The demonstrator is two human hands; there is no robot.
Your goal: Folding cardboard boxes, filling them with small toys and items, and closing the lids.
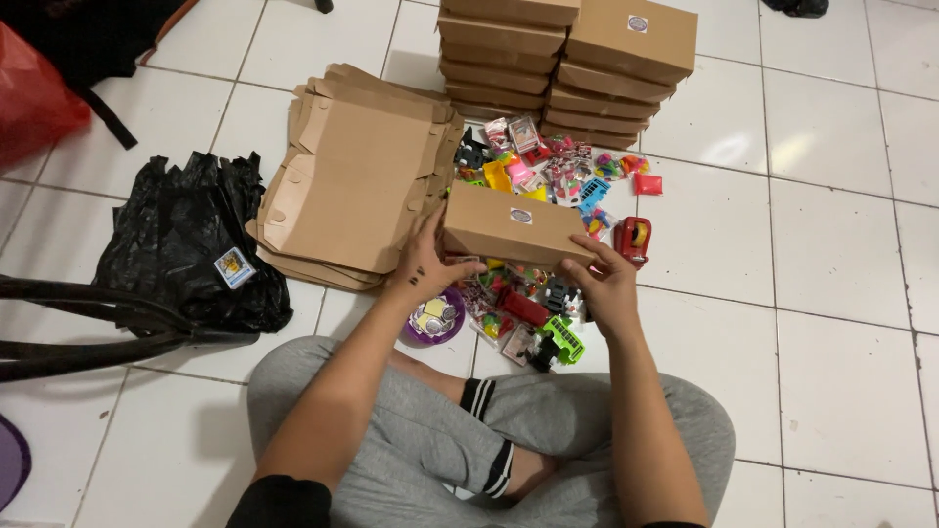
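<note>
From the head camera, both hands hold a closed, flat kraft cardboard box [515, 227] above a litter of small plastic toys [548, 176]. The left hand [423, 262] wraps the box's left end, fingers curled on its side; the right hand [602, 279] clasps the right front corner. The box's matte brown lid bears a small round sticker. Behind stand two stacks of identical closed boxes [567, 68]. To the left lies a pile of unfolded flat cardboard blanks [357, 176], beside a crumpled glossy black plastic bag [186, 244]. A red tape dispenser [633, 238] sits on the white glazed floor tiles [831, 244].
</note>
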